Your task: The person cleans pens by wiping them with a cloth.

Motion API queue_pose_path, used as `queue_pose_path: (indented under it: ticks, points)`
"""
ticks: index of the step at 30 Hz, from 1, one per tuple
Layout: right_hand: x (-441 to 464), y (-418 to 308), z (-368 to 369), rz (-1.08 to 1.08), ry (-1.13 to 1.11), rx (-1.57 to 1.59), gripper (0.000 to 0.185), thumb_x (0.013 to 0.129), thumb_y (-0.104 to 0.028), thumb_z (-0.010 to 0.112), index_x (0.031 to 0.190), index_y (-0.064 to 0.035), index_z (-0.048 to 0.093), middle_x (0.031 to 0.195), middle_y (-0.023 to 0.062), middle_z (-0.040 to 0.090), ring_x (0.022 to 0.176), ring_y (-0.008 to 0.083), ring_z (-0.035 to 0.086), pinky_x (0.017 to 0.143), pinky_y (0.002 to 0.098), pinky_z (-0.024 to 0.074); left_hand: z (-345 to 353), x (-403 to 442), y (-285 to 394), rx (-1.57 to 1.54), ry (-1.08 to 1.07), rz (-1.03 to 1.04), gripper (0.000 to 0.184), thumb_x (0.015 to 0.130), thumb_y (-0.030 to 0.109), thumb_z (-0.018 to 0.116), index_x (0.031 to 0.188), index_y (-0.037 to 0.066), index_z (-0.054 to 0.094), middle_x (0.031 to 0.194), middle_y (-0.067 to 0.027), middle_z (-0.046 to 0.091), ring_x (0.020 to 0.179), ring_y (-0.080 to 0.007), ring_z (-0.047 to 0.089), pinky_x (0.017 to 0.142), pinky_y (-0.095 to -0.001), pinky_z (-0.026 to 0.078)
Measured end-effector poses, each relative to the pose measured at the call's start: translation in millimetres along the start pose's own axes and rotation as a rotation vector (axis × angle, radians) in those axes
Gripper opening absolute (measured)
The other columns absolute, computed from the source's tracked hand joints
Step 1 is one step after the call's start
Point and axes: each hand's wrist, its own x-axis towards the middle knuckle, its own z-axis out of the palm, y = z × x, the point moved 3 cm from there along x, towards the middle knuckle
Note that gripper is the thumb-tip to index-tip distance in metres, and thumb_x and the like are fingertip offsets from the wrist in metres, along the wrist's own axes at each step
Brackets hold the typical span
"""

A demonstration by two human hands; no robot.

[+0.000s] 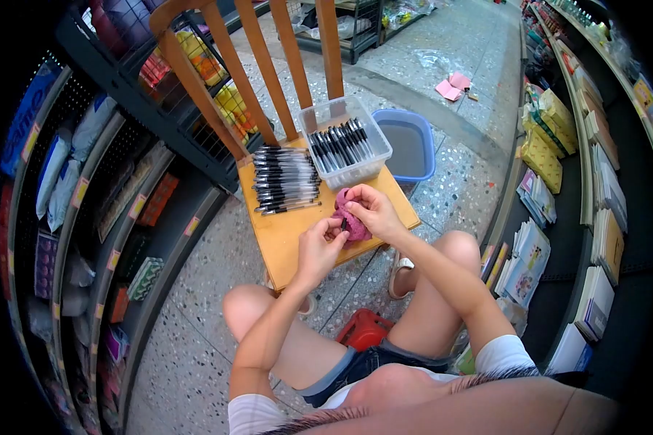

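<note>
My right hand [372, 212] pinches a crumpled pink cloth [358, 229] above the front part of the wooden chair seat [283, 254]. Beside it, the fingers of my left hand [322, 248] are closed on a pen [345, 225]; only a short dark part shows, and the cloth covers the rest. A row of black-and-clear pens [284, 176] lies on the seat, to the left of a clear plastic box [355, 168]. Several more pens [341, 143] rest inside that box.
A blue basin [428, 156] of greyish water stands behind the chair's right side. Stocked shelves line the left [87, 181] and right [588, 145]. Something red [365, 330] is on the floor between my legs. Pink paper [453, 85] lies farther off.
</note>
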Motion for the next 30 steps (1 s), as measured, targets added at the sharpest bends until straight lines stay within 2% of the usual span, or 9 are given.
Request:
queue_pose_path:
  ticks: [1,4,7,10,13,16,19,25,30]
  points:
    - [0,0,-1,-0.023,0.022,-0.040,0.009,0.085,-0.001,0.054,0.094,-0.0011,0.052,0.084,0.0002,0.057,0.075,0.0057,0.053,0.068,0.0216,0.0457,1,-1,3,0.015,-0.004,0.021,0.024,0.073,0.006,0.069,0.093,-0.004,0.062,0.074,-0.0112,0.065,0.063,-0.0157,0.061,0.060,-0.0276,0.049]
    - [1,3,-7,-0.090,0.133,-0.153,0.007,0.087,-0.003,0.051,0.094,-0.0020,0.051,0.083,0.0005,0.056,0.074,0.0056,0.052,0.067,0.0220,0.0451,1,-4,4,0.021,-0.029,0.015,0.023,0.076,0.005,0.068,0.096,-0.005,0.062,0.073,-0.0059,0.065,0.065,-0.0081,0.058,0.061,-0.0228,0.048]
    - [3,5,-16,0.012,0.124,-0.175,0.012,0.091,-0.005,0.047,0.102,-0.0033,0.045,0.091,0.0043,0.058,0.085,0.0096,0.057,0.072,0.0239,0.0488,-1,-6,6,0.040,-0.019,0.018,0.022,0.077,0.005,0.067,0.097,-0.004,0.063,0.075,-0.0064,0.065,0.067,-0.0079,0.058,0.061,-0.0229,0.048]
    - [1,-2,-11,0.085,0.002,0.208,0.016,0.091,-0.007,0.048,0.107,-0.0037,0.044,0.096,0.0069,0.060,0.089,0.0126,0.059,0.076,0.0261,0.0502,-5,-3,9,-0.058,-0.013,-0.035,0.020,0.080,0.005,0.065,0.098,-0.004,0.063,0.076,-0.0055,0.065,0.067,-0.0078,0.059,0.060,-0.0226,0.048]
    - [-2,-18,0,0.123,-0.012,0.379,0.020,0.092,-0.010,0.049,0.110,-0.0033,0.045,0.099,0.0078,0.061,0.089,0.0151,0.061,0.079,0.0283,0.0510,-3,-3,2,-0.142,-0.077,-0.063,0.020,0.084,0.006,0.061,0.101,-0.004,0.062,0.078,-0.0042,0.065,0.069,-0.0086,0.059,0.060,-0.0228,0.048]
    - [-5,-30,9,0.151,-0.003,0.297,0.019,0.092,-0.012,0.049,0.108,-0.0021,0.051,0.094,0.0038,0.061,0.084,0.0095,0.058,0.075,0.0247,0.0490,1,-3,-7,-0.293,-0.137,-0.099,0.022,0.087,0.007,0.057,0.104,-0.006,0.060,0.082,-0.0040,0.064,0.071,-0.0095,0.059,0.063,-0.0226,0.049]
    - [-4,-24,2,0.131,-0.152,0.264,0.019,0.091,-0.012,0.050,0.108,-0.0018,0.051,0.094,0.0031,0.061,0.083,0.0097,0.058,0.076,0.0251,0.0491,1,-8,-5,-0.481,-0.277,-0.213,0.023,0.088,0.007,0.056,0.106,-0.006,0.058,0.086,-0.0042,0.064,0.075,-0.0097,0.059,0.069,-0.0229,0.048]
    - [-2,-23,1,0.167,-0.079,0.348,0.019,0.093,-0.012,0.045,0.106,0.0000,0.051,0.093,0.0065,0.062,0.082,0.0123,0.060,0.077,0.0267,0.0499,1,-6,-9,-0.470,-0.246,-0.168,0.024,0.089,0.008,0.055,0.108,-0.006,0.056,0.087,-0.0040,0.063,0.080,-0.0095,0.059,0.076,-0.0236,0.047]
    - [0,-19,-1,0.186,-0.045,0.385,0.019,0.094,-0.012,0.042,0.106,-0.0001,0.050,0.098,0.0096,0.061,0.088,0.0142,0.060,0.078,0.0295,0.0502,1,-4,-8,-0.467,-0.273,-0.151,0.026,0.089,0.009,0.055,0.110,-0.006,0.055,0.088,-0.0038,0.063,0.080,-0.0093,0.059,0.076,-0.0235,0.047]
